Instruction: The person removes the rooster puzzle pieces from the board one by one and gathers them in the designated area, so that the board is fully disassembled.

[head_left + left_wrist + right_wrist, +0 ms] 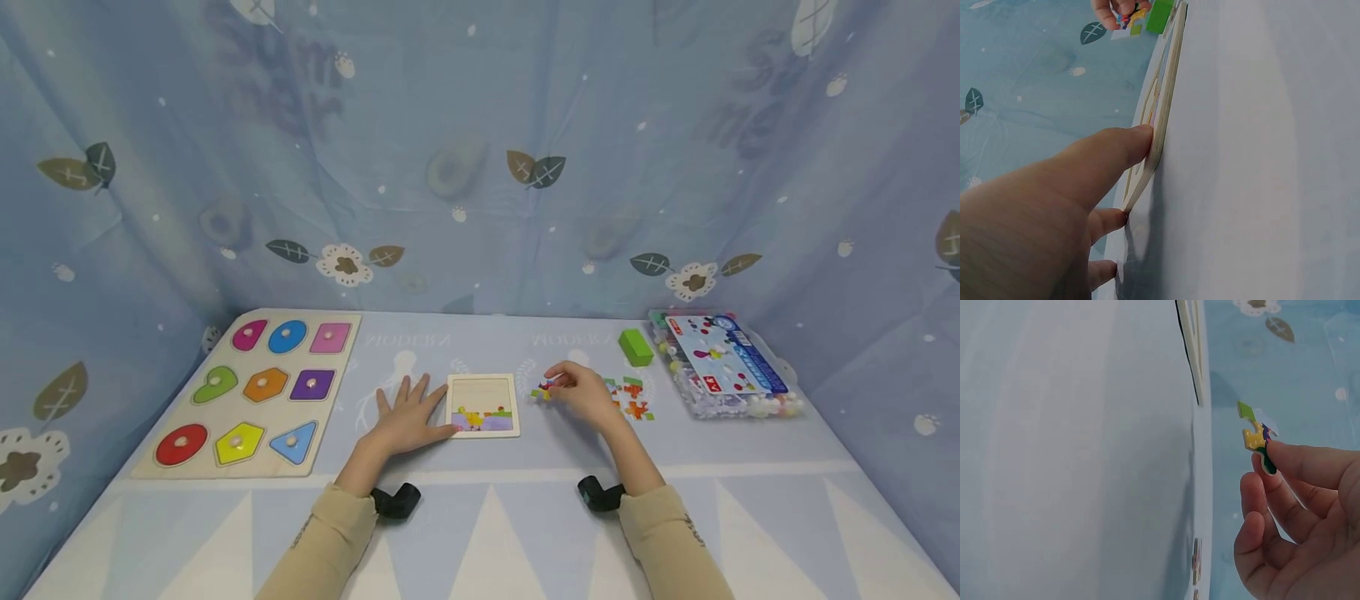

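A small square wooden puzzle tray [482,383] lies on the table, with colourful pieces filling its bottom strip. My left hand [408,421] is spread flat at its left side, and the thumb touches the tray's edge, as the left wrist view also shows. Between thumb and fingers my right hand [585,396] pinches a jigsaw piece [1257,439] coloured yellow, green and purple, held up off the table to the right of the tray. Loose jigsaw pieces [637,409] in orange and green lie just beyond the right hand, partly hidden by it.
At the left is a wooden board [318,427] with several coloured knobbed shapes. A green block [636,347] stands at the back right, beside a clear plastic case [705,406] of beads with a printed label. A patterned blue curtain [465,233] hangs behind the table.
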`<action>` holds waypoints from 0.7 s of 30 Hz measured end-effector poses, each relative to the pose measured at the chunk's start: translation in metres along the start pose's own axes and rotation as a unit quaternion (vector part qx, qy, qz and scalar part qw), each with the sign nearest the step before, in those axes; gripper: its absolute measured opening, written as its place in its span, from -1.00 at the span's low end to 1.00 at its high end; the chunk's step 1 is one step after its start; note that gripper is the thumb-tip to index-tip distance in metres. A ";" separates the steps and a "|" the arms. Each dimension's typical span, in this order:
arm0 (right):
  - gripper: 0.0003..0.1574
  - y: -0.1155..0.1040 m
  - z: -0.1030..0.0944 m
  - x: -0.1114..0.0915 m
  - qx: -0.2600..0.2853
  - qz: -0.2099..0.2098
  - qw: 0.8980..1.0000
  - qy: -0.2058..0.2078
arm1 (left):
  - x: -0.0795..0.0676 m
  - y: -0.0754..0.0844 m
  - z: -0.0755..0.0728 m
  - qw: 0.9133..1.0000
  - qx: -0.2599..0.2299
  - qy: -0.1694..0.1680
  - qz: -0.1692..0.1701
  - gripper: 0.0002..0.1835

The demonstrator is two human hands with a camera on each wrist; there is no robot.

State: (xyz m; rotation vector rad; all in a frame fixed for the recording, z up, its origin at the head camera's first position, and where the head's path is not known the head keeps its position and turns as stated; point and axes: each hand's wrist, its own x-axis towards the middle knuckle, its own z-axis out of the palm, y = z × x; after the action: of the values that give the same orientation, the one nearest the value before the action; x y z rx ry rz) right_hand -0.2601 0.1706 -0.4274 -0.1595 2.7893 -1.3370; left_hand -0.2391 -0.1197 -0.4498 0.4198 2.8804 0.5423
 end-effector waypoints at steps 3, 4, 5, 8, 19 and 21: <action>-0.75 0.003 -0.005 -0.002 0.009 0.006 1.000 0.000 | -0.001 0.001 0.000 1.000 -0.002 0.002 0.001 -0.16; -0.75 0.004 -0.007 -0.003 0.012 0.006 1.000 0.001 | 0.000 0.001 0.000 1.000 -0.002 0.002 0.000 -0.16; -0.75 0.004 -0.009 -0.004 0.014 0.009 1.000 0.000 | -0.001 0.001 0.000 1.000 -0.002 0.003 0.000 -0.16; -0.74 0.007 -0.014 -0.006 0.016 0.012 1.000 0.000 | -0.002 0.001 0.001 1.000 -0.003 0.003 0.002 -0.17; -0.67 0.019 -0.043 -0.007 0.058 0.034 0.998 0.010 | 0.001 0.000 -0.001 1.000 0.009 -0.002 0.004 -0.17; -0.66 0.022 -0.047 -0.008 0.054 0.051 0.997 0.011 | 0.001 -0.001 0.000 1.000 0.009 -0.004 0.003 -0.17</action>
State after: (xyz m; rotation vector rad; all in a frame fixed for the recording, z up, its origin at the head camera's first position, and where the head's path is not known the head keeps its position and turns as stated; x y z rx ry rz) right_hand -0.2575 0.2214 -0.4155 0.0016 2.6928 -1.4679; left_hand -0.2407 -0.1204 -0.4502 0.4328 2.8792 0.5162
